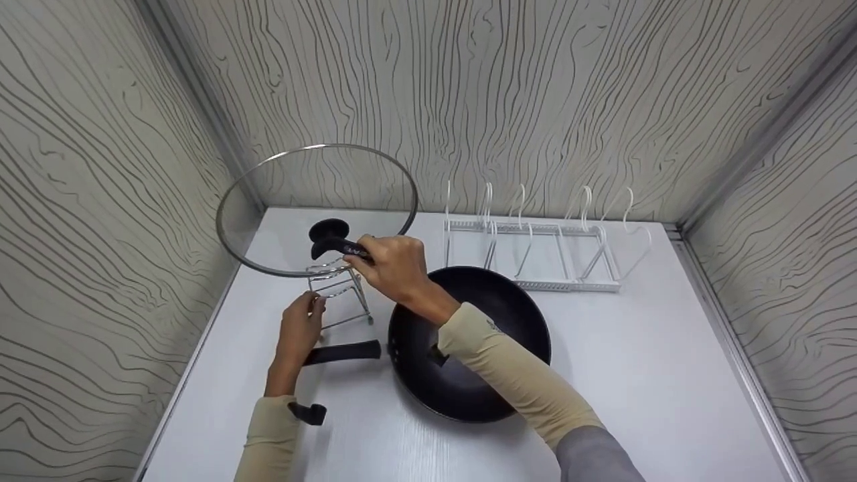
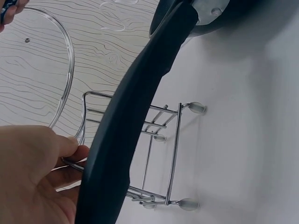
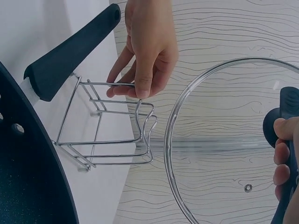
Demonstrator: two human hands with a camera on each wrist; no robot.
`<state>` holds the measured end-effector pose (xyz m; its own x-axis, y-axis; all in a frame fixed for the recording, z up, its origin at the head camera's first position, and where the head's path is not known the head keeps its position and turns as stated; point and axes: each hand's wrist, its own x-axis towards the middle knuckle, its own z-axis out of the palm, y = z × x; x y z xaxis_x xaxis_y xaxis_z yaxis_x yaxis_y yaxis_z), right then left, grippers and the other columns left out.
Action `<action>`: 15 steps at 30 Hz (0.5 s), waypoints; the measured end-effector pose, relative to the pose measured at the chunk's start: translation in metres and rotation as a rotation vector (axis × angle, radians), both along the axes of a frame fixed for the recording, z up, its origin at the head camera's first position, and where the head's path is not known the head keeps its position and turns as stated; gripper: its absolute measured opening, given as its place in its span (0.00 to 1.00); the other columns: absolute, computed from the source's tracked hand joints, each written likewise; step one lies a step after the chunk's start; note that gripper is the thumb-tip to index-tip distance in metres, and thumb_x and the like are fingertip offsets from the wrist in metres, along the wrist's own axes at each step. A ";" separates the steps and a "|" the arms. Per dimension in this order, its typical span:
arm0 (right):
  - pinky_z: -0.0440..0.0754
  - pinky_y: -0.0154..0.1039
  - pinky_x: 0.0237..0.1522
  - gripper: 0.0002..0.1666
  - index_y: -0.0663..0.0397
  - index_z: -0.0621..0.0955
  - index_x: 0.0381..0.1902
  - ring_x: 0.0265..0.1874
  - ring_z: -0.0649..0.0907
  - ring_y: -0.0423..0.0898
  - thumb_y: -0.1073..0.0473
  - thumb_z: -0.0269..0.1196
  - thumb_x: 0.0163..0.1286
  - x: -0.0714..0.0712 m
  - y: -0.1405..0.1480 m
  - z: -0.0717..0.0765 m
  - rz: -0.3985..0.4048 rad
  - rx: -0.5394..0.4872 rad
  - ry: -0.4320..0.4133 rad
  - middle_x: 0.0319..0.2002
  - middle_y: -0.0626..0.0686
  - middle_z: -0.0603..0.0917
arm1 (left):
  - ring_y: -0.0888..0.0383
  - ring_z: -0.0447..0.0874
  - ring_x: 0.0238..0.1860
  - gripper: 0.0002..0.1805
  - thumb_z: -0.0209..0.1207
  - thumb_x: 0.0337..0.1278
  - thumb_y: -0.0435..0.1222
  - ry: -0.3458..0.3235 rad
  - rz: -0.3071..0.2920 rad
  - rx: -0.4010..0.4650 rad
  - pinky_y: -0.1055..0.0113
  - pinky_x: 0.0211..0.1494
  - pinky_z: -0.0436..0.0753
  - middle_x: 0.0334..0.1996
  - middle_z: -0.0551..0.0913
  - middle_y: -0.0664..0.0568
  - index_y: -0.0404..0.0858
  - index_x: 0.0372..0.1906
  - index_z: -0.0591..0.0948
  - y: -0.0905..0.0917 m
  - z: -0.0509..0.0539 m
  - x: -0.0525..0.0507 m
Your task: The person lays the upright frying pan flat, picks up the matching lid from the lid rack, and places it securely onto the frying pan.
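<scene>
My right hand (image 1: 398, 268) grips the black handle (image 1: 345, 249) of a round clear glass lid (image 1: 281, 194) with a metal rim. The lid is held up above the back left of the table, its rim near the top of a small chrome wire rack (image 3: 100, 142). My left hand (image 1: 299, 328) pinches an upper wire of that rack between thumb and fingers, its feet resting on the table. A black frying pan (image 1: 425, 375) lies to the right, partly hidden by my right forearm. Its black handle (image 1: 348, 351) points left, passing in front of the rack.
A white wire rack (image 1: 569, 286) with several upright curved dividers stands at the back right, behind the pan. The white table (image 1: 643, 375) meets wood-grain patterned panels (image 1: 535, 100) at the back and sides, with grey metal strips along the corners.
</scene>
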<state>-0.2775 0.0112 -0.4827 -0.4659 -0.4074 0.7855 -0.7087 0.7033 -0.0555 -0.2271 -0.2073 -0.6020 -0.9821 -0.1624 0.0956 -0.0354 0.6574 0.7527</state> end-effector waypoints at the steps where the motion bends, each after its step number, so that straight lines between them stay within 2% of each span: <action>1: 0.69 0.39 0.14 0.21 0.46 0.82 0.29 0.12 0.77 0.41 0.38 0.71 0.71 0.000 0.001 0.001 0.000 -0.003 0.000 0.16 0.43 0.80 | 0.43 0.89 0.51 0.13 0.54 0.83 0.36 -0.005 -0.001 0.000 0.46 0.56 0.86 0.44 0.89 0.39 0.31 0.54 0.83 0.000 0.000 0.000; 6: 0.70 0.40 0.14 0.21 0.45 0.82 0.28 0.11 0.77 0.42 0.37 0.72 0.69 0.002 0.005 0.004 -0.009 -0.020 0.006 0.15 0.43 0.81 | 0.43 0.89 0.54 0.15 0.52 0.84 0.37 -0.035 -0.018 0.000 0.46 0.58 0.87 0.48 0.89 0.37 0.31 0.57 0.82 -0.001 0.001 0.000; 15: 0.71 0.41 0.14 0.21 0.46 0.84 0.29 0.11 0.78 0.43 0.38 0.74 0.66 0.004 0.012 0.007 -0.007 -0.065 -0.026 0.16 0.43 0.82 | 0.41 0.86 0.57 0.16 0.52 0.83 0.37 -0.024 -0.039 -0.006 0.44 0.62 0.85 0.51 0.85 0.37 0.30 0.60 0.80 -0.003 0.005 0.002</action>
<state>-0.2731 0.0235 -0.4756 -0.4897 -0.3527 0.7974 -0.7012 0.7029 -0.1197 -0.2248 -0.2100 -0.5972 -0.9897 -0.1230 0.0732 -0.0271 0.6633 0.7478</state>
